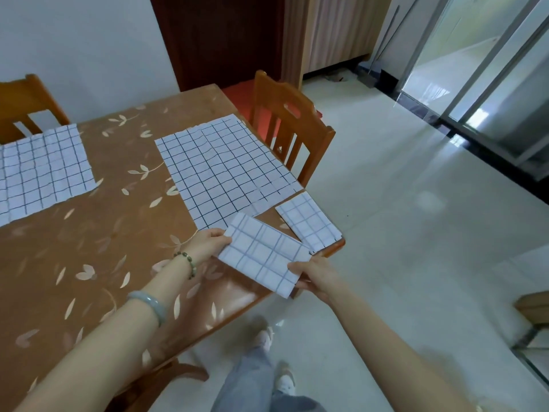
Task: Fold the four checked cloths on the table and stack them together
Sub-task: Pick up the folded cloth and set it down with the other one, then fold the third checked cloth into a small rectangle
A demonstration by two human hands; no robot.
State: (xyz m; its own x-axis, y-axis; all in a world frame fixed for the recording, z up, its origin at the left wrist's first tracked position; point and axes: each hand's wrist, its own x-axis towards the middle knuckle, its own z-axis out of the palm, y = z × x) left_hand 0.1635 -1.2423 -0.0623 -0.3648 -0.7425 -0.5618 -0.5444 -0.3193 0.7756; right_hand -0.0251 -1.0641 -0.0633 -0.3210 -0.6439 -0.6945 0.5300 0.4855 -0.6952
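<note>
White checked folded cloth point(261, 252), held at both ends over the near corner of the table point(89, 263).
Left hand point(208, 242) pinches its left short edge and right hand point(312, 276) pinches its lower right corner. The cloth spans flat between the two grips and juts past the table edge. Second folded cloth point(307, 223) lies on the table corner just beyond; contact between the two cannot be told. Unfolded cloth point(222, 171) lies spread behind both. Another unfolded cloth point(41, 171) lies well apart at the table's left. Wooden chair point(291, 129) stands at the right side.
</note>
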